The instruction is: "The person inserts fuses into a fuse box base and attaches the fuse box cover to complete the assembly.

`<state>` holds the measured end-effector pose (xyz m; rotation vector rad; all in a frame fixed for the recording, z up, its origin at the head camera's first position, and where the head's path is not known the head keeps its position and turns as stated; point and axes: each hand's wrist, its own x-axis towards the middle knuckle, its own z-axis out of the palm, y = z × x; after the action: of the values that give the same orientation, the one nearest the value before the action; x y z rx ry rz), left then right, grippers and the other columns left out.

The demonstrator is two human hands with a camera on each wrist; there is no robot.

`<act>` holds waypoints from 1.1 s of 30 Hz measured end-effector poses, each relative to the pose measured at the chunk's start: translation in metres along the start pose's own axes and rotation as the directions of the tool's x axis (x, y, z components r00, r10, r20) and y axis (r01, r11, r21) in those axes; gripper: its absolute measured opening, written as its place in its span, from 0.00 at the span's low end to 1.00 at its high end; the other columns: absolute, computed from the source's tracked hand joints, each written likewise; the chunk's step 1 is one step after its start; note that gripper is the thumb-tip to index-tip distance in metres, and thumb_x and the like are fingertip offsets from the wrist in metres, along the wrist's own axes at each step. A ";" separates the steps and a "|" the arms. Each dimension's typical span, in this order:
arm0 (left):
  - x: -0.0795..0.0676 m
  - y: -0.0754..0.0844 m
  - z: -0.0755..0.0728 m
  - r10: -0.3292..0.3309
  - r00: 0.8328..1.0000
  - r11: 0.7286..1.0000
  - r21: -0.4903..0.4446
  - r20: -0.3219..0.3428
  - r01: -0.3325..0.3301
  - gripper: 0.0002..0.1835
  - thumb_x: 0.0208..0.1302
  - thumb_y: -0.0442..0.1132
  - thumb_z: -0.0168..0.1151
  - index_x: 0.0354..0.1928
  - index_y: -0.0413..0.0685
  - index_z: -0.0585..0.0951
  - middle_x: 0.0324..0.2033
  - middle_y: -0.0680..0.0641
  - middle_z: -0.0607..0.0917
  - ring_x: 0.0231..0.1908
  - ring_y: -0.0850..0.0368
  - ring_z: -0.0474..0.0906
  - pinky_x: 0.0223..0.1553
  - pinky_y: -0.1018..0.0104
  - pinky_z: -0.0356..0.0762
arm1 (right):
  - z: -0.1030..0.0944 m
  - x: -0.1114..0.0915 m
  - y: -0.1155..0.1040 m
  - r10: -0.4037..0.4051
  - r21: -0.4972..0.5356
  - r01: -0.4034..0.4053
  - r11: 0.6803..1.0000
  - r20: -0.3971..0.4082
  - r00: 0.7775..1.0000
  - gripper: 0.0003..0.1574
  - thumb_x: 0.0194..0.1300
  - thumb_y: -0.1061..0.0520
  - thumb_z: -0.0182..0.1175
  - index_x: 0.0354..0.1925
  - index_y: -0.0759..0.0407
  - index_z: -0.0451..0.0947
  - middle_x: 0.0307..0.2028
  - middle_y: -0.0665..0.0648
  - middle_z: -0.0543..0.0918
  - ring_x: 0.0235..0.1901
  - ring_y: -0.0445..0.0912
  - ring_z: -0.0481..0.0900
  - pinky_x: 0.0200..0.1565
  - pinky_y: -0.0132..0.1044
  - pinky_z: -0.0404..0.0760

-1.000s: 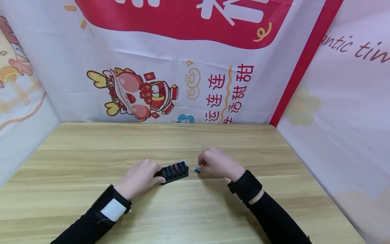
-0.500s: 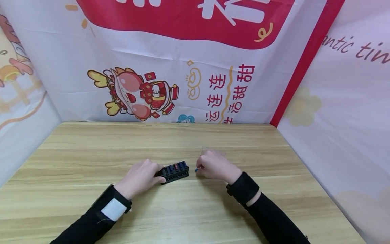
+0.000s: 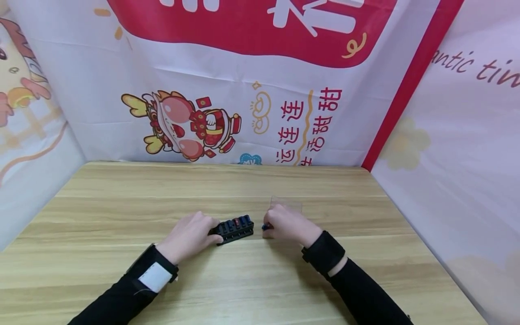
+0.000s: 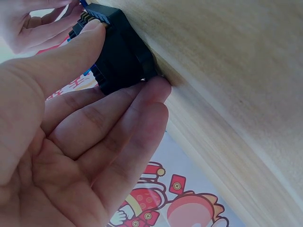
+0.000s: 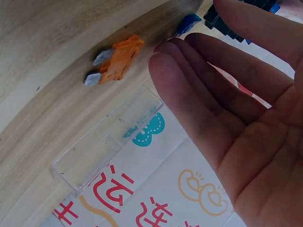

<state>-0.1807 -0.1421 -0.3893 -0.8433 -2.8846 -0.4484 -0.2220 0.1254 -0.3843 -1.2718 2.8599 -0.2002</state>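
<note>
On the wooden table lies a black fuse block (image 3: 233, 229) with a row of small blue fuses and one reddish fuse. My left hand (image 3: 191, 237) grips its left end, thumb on the near side. In the left wrist view the thumb lies on the fuse block (image 4: 120, 52), fingers against its other side. Right of the block, my right hand (image 3: 290, 223) pinches a blue blade fuse (image 3: 266, 226) at its fingertips. That blue blade fuse (image 5: 188, 23) shows partly in the right wrist view. Near that hand an orange blade fuse (image 5: 120, 59) with two metal prongs lies on the table.
A clear plastic case (image 5: 109, 139) lies on the table beyond my right hand. Printed cloth walls (image 3: 203, 67) rise at the table's back edge and along both sides.
My right hand has shifted slightly left and closed its fingertips on the blue blade fuse, which lay on the table beside it. The left hand keeps its grip on the fuse block.
</note>
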 end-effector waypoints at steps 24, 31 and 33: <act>0.001 -0.001 0.002 -0.002 1.000 1.000 0.003 -0.003 0.002 0.11 0.55 0.48 0.70 0.25 0.53 0.78 0.16 0.58 0.69 0.16 0.65 0.62 0.20 0.71 0.58 | 0.004 0.000 -0.008 -0.026 -0.071 0.019 0.997 -0.100 0.995 0.08 0.55 0.61 0.68 0.22 0.53 0.81 0.21 0.44 0.76 0.20 0.34 0.71 0.27 0.26 0.69; 0.001 0.000 0.001 0.004 1.000 1.000 -0.003 -0.008 -0.004 0.11 0.55 0.47 0.70 0.26 0.52 0.78 0.17 0.57 0.70 0.17 0.63 0.64 0.21 0.69 0.60 | 0.004 0.001 -0.009 -0.018 -0.056 0.012 0.998 -0.106 0.994 0.09 0.55 0.63 0.67 0.21 0.54 0.81 0.20 0.44 0.76 0.20 0.34 0.70 0.26 0.25 0.69; 0.001 0.000 0.001 0.007 1.000 1.000 -0.001 -0.008 -0.007 0.11 0.55 0.47 0.69 0.26 0.52 0.78 0.17 0.57 0.70 0.17 0.64 0.64 0.21 0.69 0.60 | 0.005 0.001 -0.009 -0.028 -0.082 0.019 0.996 -0.107 0.994 0.10 0.55 0.65 0.66 0.21 0.54 0.80 0.20 0.44 0.75 0.19 0.35 0.69 0.25 0.25 0.68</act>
<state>-0.1816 -0.1413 -0.3902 -0.8499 -2.8737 -0.4510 -0.2159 0.1176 -0.3883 -1.3491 2.9740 -0.1599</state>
